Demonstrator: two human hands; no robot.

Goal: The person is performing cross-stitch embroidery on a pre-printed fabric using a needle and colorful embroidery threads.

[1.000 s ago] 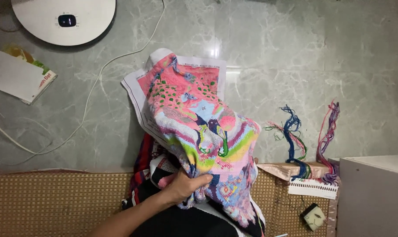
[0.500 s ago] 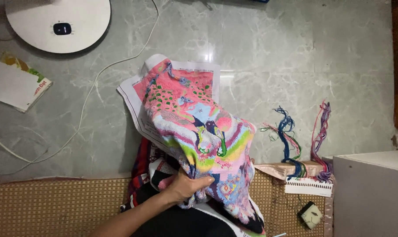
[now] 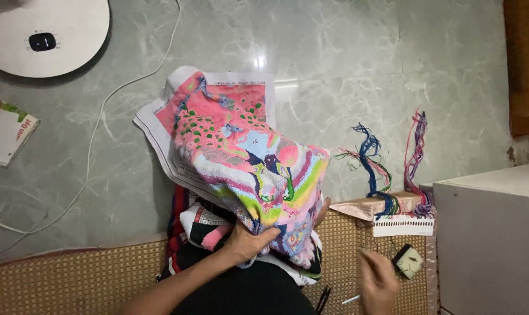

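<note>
My left hand (image 3: 248,242) grips the lower edge of a bright cross-stitch cloth (image 3: 250,163) in pink, green and blue, held up over my lap. Its fingertips show past the cloth's right edge. A printed pattern sheet (image 3: 157,129) lies behind the cloth on the floor. My right hand (image 3: 378,283) is blurred at the lower right, over the woven mat (image 3: 60,280). A thin white stick (image 3: 351,300) pokes out beside it, and I cannot tell if the hand holds it. Small dark scissors (image 3: 323,297) lie close by.
A thread card (image 3: 401,224) with hanging coloured threads (image 3: 372,169) rests on the mat's edge beside a small white and black gadget (image 3: 409,261). A white box (image 3: 492,233) stands at right. A round white base (image 3: 43,38), its cable (image 3: 95,134) and a paper packet (image 3: 5,134) lie on the marble floor.
My right hand has come into view at the lower right, moving. The left hand keeps its grip on the cloth, which stays in much the same place.
</note>
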